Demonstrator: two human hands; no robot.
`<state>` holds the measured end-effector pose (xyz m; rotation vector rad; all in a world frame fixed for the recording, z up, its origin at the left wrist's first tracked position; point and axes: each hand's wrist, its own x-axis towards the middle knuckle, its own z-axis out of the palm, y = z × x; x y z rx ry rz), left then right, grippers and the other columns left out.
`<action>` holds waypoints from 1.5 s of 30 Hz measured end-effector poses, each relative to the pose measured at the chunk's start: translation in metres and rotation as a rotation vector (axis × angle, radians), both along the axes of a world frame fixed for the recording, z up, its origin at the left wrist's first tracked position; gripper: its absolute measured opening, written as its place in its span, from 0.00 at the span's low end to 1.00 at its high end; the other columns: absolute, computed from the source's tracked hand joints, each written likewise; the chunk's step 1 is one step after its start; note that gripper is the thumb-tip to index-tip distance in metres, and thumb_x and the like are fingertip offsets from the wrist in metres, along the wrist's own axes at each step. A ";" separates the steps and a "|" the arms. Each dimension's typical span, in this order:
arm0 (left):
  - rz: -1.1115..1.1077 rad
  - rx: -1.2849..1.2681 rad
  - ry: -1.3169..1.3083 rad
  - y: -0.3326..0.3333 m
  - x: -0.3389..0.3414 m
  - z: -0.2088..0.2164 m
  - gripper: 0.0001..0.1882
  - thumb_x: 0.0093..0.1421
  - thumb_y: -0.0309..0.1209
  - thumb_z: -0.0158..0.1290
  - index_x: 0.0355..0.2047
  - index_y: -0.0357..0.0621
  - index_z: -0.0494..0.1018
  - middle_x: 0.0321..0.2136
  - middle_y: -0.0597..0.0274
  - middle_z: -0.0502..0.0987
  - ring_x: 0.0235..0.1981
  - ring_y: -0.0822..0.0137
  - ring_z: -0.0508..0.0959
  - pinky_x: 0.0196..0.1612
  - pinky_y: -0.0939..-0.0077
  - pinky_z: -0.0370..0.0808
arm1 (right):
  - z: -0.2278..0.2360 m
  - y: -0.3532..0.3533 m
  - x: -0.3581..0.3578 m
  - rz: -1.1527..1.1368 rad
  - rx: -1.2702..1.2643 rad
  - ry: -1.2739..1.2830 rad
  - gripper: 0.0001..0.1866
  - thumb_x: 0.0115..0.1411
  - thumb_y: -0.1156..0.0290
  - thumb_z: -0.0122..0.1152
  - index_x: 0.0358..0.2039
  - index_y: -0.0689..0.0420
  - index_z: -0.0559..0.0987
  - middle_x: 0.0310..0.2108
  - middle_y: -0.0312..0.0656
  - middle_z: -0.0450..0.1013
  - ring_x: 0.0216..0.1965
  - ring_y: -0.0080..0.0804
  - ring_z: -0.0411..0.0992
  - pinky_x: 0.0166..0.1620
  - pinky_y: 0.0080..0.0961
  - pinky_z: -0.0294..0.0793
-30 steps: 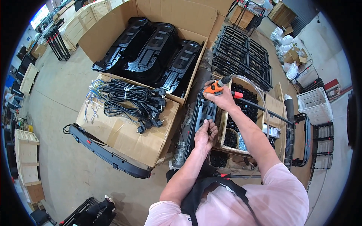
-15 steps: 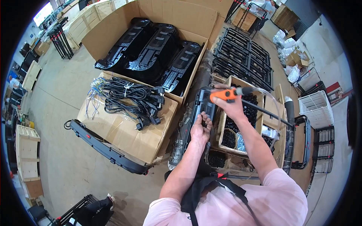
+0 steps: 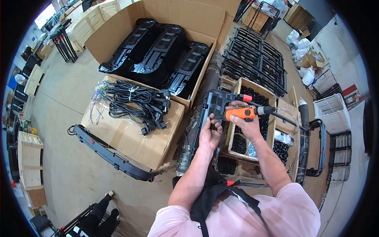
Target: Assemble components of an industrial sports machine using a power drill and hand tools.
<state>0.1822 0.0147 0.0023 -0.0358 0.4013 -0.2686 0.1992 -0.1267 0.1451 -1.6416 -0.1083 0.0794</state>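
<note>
Near the middle of the frame, the right hand point(image 3: 249, 125) is closed firmly around an orange power driver point(image 3: 241, 114), its grey-and-black end toward the right and its other end toward the left hand point(image 3: 210, 136). The left hand's fingers are curled in toward the thumb — whether they pinch a small part, I cannot tell — and it sits over a long black plastic housing point(image 3: 215, 100) with vent slots, just left of the driver. Right of centre, a divided bin point(image 3: 244, 157) holds small black parts point(image 3: 239, 144), beneath and beside the right forearm. Left of centre, black power cables point(image 3: 136, 104) lie bundled on a cardboard box point(image 3: 152, 146); above them, an open carton point(image 3: 193, 17) holds glossy black moulded panels point(image 3: 156, 53). Black metal frames point(image 3: 254, 57) are stacked upper right.
</note>
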 end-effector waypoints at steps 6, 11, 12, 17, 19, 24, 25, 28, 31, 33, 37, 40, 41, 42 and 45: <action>-0.036 0.088 -0.077 -0.005 -0.011 0.007 0.17 0.79 0.41 0.42 0.54 0.44 0.73 0.36 0.64 0.78 0.37 0.68 0.77 0.46 0.71 0.78 | -0.012 0.010 0.005 -0.029 0.000 -0.019 0.29 0.58 0.74 0.72 0.59 0.63 0.74 0.52 0.50 0.80 0.54 0.35 0.78 0.61 0.36 0.77; -0.258 0.190 0.016 -0.011 -0.042 0.021 0.13 0.78 0.33 0.40 0.52 0.39 0.69 0.48 0.49 0.81 0.46 0.58 0.82 0.53 0.65 0.82 | -0.034 0.024 0.030 -0.033 -0.033 -0.081 0.29 0.58 0.75 0.73 0.59 0.64 0.74 0.50 0.47 0.80 0.52 0.32 0.78 0.60 0.33 0.78; -0.302 0.267 -0.007 -0.012 -0.051 0.024 0.14 0.77 0.33 0.43 0.54 0.37 0.71 0.49 0.52 0.81 0.46 0.62 0.82 0.52 0.68 0.82 | -0.036 0.024 0.033 -0.035 -0.037 -0.082 0.28 0.58 0.75 0.73 0.58 0.64 0.74 0.50 0.47 0.80 0.52 0.31 0.79 0.60 0.33 0.78; -0.349 0.350 -0.058 -0.010 -0.081 0.013 0.18 0.77 0.35 0.47 0.58 0.38 0.74 0.44 0.62 0.81 0.43 0.69 0.81 0.50 0.72 0.81 | -0.046 0.033 0.043 -0.032 -0.080 -0.096 0.25 0.58 0.74 0.75 0.56 0.61 0.77 0.48 0.44 0.81 0.49 0.28 0.79 0.56 0.29 0.80; -0.377 0.338 -0.075 -0.006 -0.084 0.009 0.17 0.76 0.34 0.48 0.58 0.38 0.74 0.39 0.65 0.80 0.39 0.71 0.80 0.44 0.75 0.80 | -0.046 0.033 0.046 -0.027 -0.091 -0.106 0.25 0.58 0.74 0.75 0.55 0.61 0.77 0.48 0.43 0.81 0.48 0.28 0.79 0.56 0.29 0.80; -0.403 0.420 -0.177 0.004 -0.089 0.005 0.16 0.76 0.33 0.47 0.58 0.38 0.74 0.36 0.66 0.80 0.35 0.73 0.79 0.37 0.78 0.76 | -0.043 0.038 0.049 -0.013 -0.108 -0.094 0.25 0.57 0.74 0.75 0.55 0.61 0.78 0.46 0.42 0.82 0.47 0.28 0.80 0.56 0.29 0.80; -0.415 0.471 -0.178 0.006 -0.090 0.006 0.16 0.77 0.32 0.46 0.58 0.37 0.74 0.36 0.66 0.81 0.34 0.72 0.79 0.35 0.78 0.76 | -0.038 0.041 0.051 0.002 -0.137 -0.091 0.24 0.57 0.74 0.76 0.53 0.60 0.79 0.45 0.41 0.82 0.47 0.27 0.80 0.56 0.28 0.79; -0.416 0.499 -0.101 0.014 -0.094 0.011 0.16 0.77 0.31 0.45 0.57 0.37 0.74 0.39 0.62 0.82 0.34 0.72 0.80 0.36 0.78 0.78 | -0.038 0.046 0.062 0.047 -0.203 -0.071 0.21 0.56 0.73 0.76 0.49 0.59 0.81 0.43 0.38 0.82 0.45 0.26 0.79 0.55 0.27 0.79; -0.411 0.451 -0.015 0.021 -0.099 0.021 0.16 0.78 0.32 0.43 0.58 0.38 0.74 0.42 0.60 0.83 0.35 0.73 0.80 0.36 0.77 0.78 | -0.038 0.049 0.072 0.074 -0.295 -0.077 0.15 0.54 0.72 0.75 0.42 0.58 0.84 0.40 0.35 0.82 0.42 0.23 0.79 0.51 0.25 0.78; -0.406 0.442 0.002 0.025 -0.107 0.020 0.16 0.78 0.33 0.44 0.58 0.39 0.74 0.42 0.61 0.83 0.35 0.73 0.80 0.38 0.77 0.79 | -0.038 0.052 0.075 0.092 -0.386 -0.025 0.16 0.55 0.74 0.76 0.44 0.60 0.82 0.43 0.38 0.81 0.45 0.27 0.79 0.55 0.29 0.78; -0.355 0.450 -0.049 0.029 -0.124 0.013 0.16 0.77 0.35 0.49 0.57 0.41 0.75 0.39 0.63 0.83 0.34 0.74 0.80 0.37 0.79 0.79 | -0.041 0.055 0.076 0.099 -0.392 -0.035 0.17 0.56 0.74 0.75 0.46 0.60 0.82 0.43 0.38 0.81 0.45 0.27 0.79 0.55 0.29 0.79; -0.324 0.416 -0.047 0.029 -0.134 0.009 0.15 0.75 0.37 0.52 0.55 0.41 0.77 0.37 0.65 0.82 0.32 0.74 0.79 0.37 0.80 0.80 | -0.031 0.058 0.071 0.086 -0.343 -0.018 0.22 0.56 0.74 0.74 0.52 0.60 0.80 0.45 0.40 0.82 0.47 0.28 0.80 0.56 0.30 0.79; -0.310 0.400 -0.040 0.030 -0.138 0.007 0.16 0.75 0.37 0.52 0.55 0.41 0.77 0.36 0.66 0.81 0.32 0.74 0.79 0.37 0.80 0.80 | -0.029 0.058 0.064 0.087 -0.342 -0.021 0.22 0.56 0.74 0.74 0.52 0.60 0.80 0.45 0.40 0.82 0.47 0.28 0.80 0.56 0.30 0.79; -0.309 0.401 -0.042 0.031 -0.141 0.005 0.16 0.75 0.37 0.52 0.55 0.41 0.77 0.36 0.66 0.81 0.32 0.74 0.79 0.37 0.80 0.80 | -0.027 0.053 0.053 0.045 -0.255 -0.069 0.25 0.56 0.74 0.75 0.54 0.60 0.79 0.46 0.41 0.82 0.48 0.28 0.80 0.56 0.30 0.79; -0.241 0.348 0.007 0.037 -0.149 0.000 0.17 0.75 0.39 0.52 0.55 0.42 0.78 0.37 0.67 0.81 0.34 0.74 0.79 0.39 0.79 0.79 | -0.006 0.045 0.006 0.043 -0.126 -0.114 0.28 0.56 0.74 0.74 0.57 0.62 0.76 0.49 0.45 0.81 0.52 0.32 0.79 0.59 0.32 0.78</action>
